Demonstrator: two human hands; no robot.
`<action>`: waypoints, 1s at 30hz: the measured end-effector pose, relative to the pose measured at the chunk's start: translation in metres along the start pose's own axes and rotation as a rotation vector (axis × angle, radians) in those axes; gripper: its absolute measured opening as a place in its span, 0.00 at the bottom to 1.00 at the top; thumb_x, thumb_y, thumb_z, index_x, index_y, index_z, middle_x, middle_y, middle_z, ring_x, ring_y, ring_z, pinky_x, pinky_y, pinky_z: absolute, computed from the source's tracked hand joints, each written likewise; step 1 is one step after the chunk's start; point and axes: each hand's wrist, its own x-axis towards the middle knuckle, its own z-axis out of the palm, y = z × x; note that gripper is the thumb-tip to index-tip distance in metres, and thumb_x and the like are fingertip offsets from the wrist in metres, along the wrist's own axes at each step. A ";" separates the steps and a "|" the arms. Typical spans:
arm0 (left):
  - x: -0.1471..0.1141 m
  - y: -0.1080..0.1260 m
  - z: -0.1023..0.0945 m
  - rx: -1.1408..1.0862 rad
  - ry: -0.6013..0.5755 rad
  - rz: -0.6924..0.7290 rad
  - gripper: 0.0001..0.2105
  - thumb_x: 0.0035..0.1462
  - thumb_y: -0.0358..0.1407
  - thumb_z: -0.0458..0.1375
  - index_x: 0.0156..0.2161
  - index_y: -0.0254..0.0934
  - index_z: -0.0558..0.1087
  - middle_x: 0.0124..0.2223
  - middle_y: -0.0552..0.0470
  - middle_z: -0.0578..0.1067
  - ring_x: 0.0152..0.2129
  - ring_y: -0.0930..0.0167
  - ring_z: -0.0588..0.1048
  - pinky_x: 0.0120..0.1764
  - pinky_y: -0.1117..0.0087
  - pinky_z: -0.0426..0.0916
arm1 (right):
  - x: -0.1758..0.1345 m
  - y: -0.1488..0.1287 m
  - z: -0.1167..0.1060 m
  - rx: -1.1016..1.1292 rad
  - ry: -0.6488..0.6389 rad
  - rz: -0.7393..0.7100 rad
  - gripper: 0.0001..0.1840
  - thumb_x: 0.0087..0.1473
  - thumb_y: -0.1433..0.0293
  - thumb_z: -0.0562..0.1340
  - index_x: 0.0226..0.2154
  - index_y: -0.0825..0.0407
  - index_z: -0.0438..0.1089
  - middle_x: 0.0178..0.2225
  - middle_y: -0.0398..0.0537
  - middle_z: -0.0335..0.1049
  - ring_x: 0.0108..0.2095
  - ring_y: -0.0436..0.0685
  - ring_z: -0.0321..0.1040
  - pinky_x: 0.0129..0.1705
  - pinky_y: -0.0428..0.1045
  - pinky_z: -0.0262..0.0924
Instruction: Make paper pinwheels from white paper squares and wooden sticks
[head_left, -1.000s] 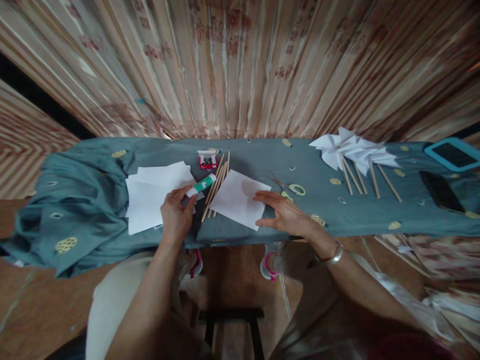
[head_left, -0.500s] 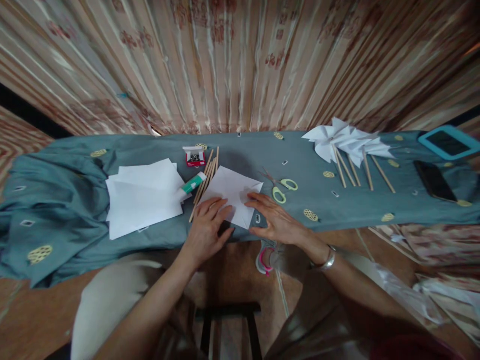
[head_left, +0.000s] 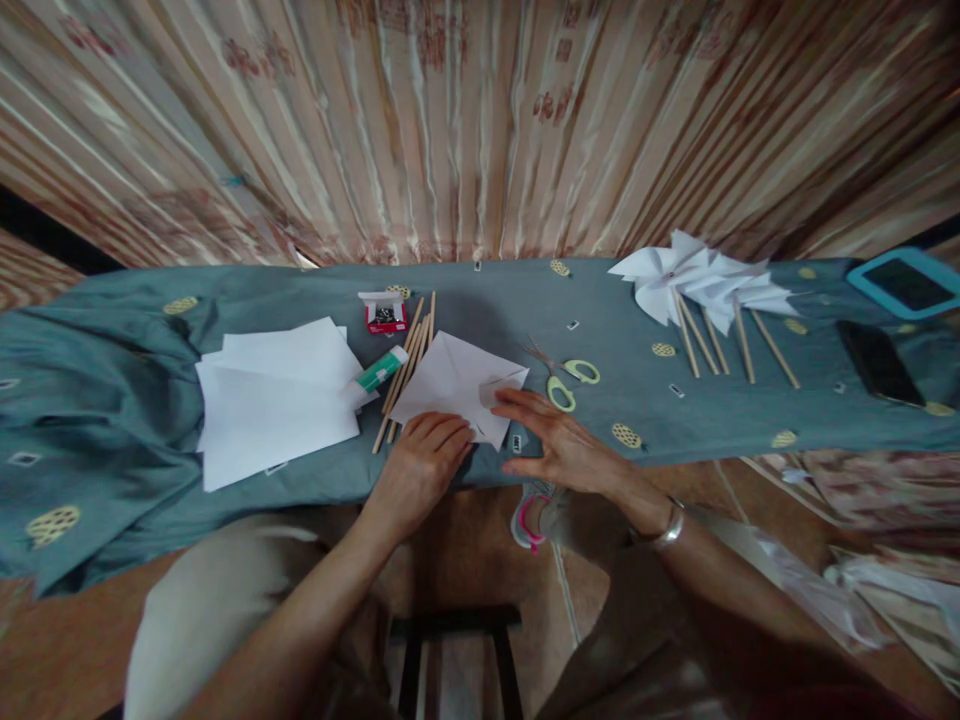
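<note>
A white square sheet of paper (head_left: 461,375) with creases lies in front of me, its corners pointing outward and cut lines near its right and lower corners. My left hand (head_left: 424,458) is at its near edge, fingers together and curled over the paper, the thumb hidden. My right hand (head_left: 562,445) rests its fingertips on the paper's right part, thumb and fingers apart. Scissors (head_left: 560,385) with light green handles lie just right of the paper. Several wooden sticks (head_left: 409,365) lie along its left side, with a green and white glue stick (head_left: 381,370) beside them.
A stack of white paper (head_left: 277,410) lies at left. Behind the glue stick stands an open red box (head_left: 385,314) of small metal pieces. White paper pinwheels (head_left: 697,280) on sticks lie at right, near a dark phone (head_left: 879,362) and a blue-framed tablet (head_left: 907,282).
My left hand's fingers have drawn together and curled at the paper's near edge, where they were spread before. My right hand stays nearly in place. The view has shifted slightly.
</note>
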 end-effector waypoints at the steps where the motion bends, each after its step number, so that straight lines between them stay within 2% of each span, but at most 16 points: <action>1: 0.000 0.000 0.000 -0.002 -0.009 -0.003 0.10 0.62 0.30 0.51 0.45 0.34 0.74 0.43 0.43 0.79 0.41 0.64 0.75 0.45 0.60 0.71 | 0.000 0.000 0.000 0.011 0.006 0.004 0.32 0.49 0.65 0.69 0.57 0.47 0.64 0.63 0.56 0.58 0.64 0.65 0.53 0.63 0.65 0.52; 6: 0.000 0.002 -0.004 -0.031 -0.030 -0.015 0.11 0.61 0.27 0.51 0.44 0.33 0.74 0.42 0.42 0.79 0.40 0.64 0.76 0.43 0.61 0.72 | 0.005 -0.001 0.004 0.102 0.116 0.039 0.13 0.56 0.70 0.61 0.45 0.49 0.73 0.57 0.56 0.67 0.59 0.62 0.62 0.60 0.62 0.56; 9: 0.000 0.004 -0.006 -0.045 -0.018 -0.010 0.10 0.60 0.27 0.51 0.42 0.32 0.74 0.41 0.42 0.79 0.39 0.64 0.76 0.42 0.61 0.72 | 0.008 0.000 0.007 0.185 0.160 0.061 0.09 0.57 0.71 0.61 0.40 0.48 0.75 0.53 0.53 0.71 0.55 0.61 0.66 0.58 0.60 0.59; 17: 0.000 0.010 -0.008 -0.110 -0.053 -0.052 0.08 0.58 0.33 0.56 0.41 0.32 0.74 0.43 0.41 0.78 0.42 0.61 0.75 0.45 0.58 0.72 | 0.022 0.007 0.011 0.377 0.223 0.129 0.08 0.55 0.67 0.62 0.34 0.49 0.78 0.38 0.50 0.77 0.42 0.57 0.73 0.49 0.54 0.65; 21: 0.001 0.013 -0.008 -0.126 -0.062 -0.072 0.09 0.59 0.32 0.55 0.43 0.32 0.73 0.45 0.41 0.77 0.43 0.61 0.74 0.46 0.57 0.71 | 0.029 0.006 0.014 0.355 0.233 0.176 0.09 0.55 0.67 0.62 0.33 0.49 0.78 0.35 0.48 0.78 0.38 0.57 0.73 0.45 0.53 0.66; 26: 0.000 0.015 -0.007 -0.123 -0.072 -0.088 0.10 0.60 0.32 0.54 0.45 0.30 0.72 0.46 0.40 0.77 0.43 0.60 0.73 0.45 0.57 0.71 | 0.033 0.000 0.015 0.289 0.247 0.297 0.10 0.53 0.68 0.63 0.38 0.50 0.76 0.35 0.47 0.77 0.35 0.55 0.73 0.41 0.51 0.65; 30: 0.001 0.015 -0.005 -0.120 -0.079 -0.098 0.10 0.61 0.31 0.53 0.46 0.29 0.71 0.46 0.40 0.76 0.43 0.61 0.72 0.45 0.57 0.71 | 0.036 -0.005 0.013 0.186 0.242 0.330 0.10 0.52 0.71 0.63 0.39 0.51 0.74 0.31 0.45 0.76 0.31 0.53 0.71 0.37 0.48 0.64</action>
